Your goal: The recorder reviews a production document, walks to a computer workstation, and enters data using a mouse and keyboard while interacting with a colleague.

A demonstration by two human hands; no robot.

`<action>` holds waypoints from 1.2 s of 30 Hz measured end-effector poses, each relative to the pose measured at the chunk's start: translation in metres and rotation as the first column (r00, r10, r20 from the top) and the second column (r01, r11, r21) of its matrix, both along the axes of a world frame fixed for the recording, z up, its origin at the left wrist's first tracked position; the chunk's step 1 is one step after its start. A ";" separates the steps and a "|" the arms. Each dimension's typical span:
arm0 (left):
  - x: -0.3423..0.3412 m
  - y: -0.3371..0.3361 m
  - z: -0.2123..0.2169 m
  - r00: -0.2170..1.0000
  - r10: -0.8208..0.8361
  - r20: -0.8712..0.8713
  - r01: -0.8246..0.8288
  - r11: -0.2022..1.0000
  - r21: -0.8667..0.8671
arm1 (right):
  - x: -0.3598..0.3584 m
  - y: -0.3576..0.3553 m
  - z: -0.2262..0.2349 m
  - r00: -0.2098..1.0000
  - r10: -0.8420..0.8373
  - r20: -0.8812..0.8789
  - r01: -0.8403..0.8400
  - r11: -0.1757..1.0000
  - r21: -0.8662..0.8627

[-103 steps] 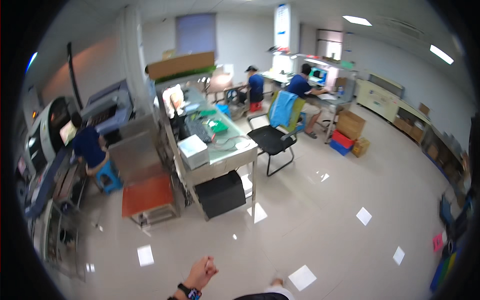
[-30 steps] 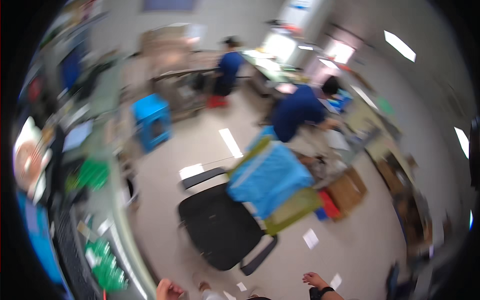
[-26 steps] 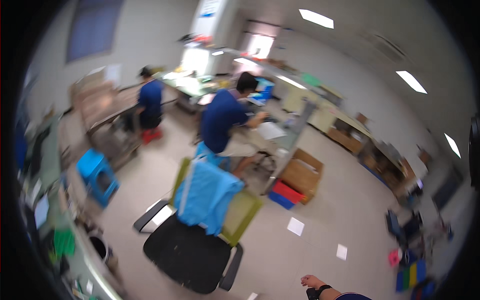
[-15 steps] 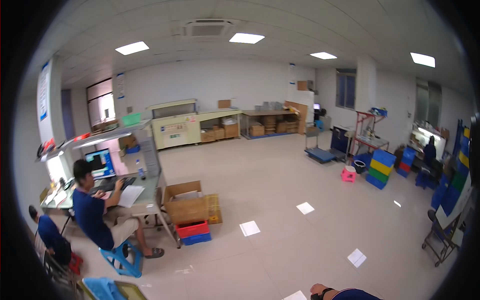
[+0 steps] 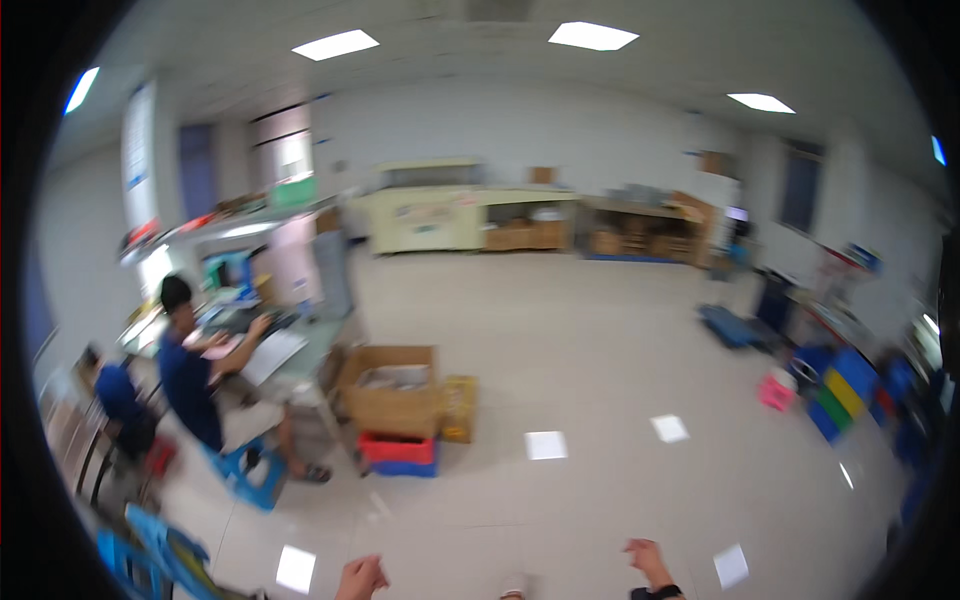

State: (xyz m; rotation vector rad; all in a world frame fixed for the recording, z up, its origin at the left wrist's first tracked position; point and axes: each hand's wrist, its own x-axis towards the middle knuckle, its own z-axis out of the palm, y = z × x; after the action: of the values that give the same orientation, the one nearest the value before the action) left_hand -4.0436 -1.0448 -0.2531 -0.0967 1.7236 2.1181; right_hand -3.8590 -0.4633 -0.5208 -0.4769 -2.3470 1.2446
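workshop: workbench [image 5: 318, 346], stacked crates [image 5: 843, 393]

Desk [image 5: 322, 342]: white paper [image 5: 272, 358] lying near its front edge; co-worker [image 5: 190, 388] in dark blue seated there on blue stool [image 5: 265, 495]. Beside desk's right end, on floor [image 5: 610, 345]: open brown carton [image 5: 388, 412] on red crate [image 5: 398, 448], red crate on blue crate [image 5: 402, 468]; yellow box [image 5: 460, 412] just beside. Far edge of floor: pale yellow cabinet [image 5: 412, 228]. Right edge of floor, blurred: pink stool [image 5: 774, 394], blue-yellow-green crate stack [image 5: 843, 395], blue platform cart [image 5: 730, 326].
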 end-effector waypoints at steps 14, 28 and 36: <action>-0.311 0.523 0.045 0.691 -0.671 -0.270 0.608 0.741 -0.286 | 0.050 0.272 0.028 0.427 -0.227 0.875 0.776 0.589 -0.225; -0.416 0.545 -0.247 0.851 0.197 0.487 0.369 0.435 -0.821 | -0.337 0.830 -0.026 0.835 -0.306 0.458 0.480 0.811 -0.333; -0.592 0.735 -0.294 0.824 0.036 0.565 0.500 0.424 -0.755 | -0.703 0.938 0.040 0.932 0.057 0.359 0.082 0.930 -0.360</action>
State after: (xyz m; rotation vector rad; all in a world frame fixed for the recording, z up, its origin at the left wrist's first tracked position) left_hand -4.6358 -0.3099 -0.5476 -0.6035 2.1122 0.6333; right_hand -4.5618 0.4748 -0.4813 -0.9153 -2.3913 1.7310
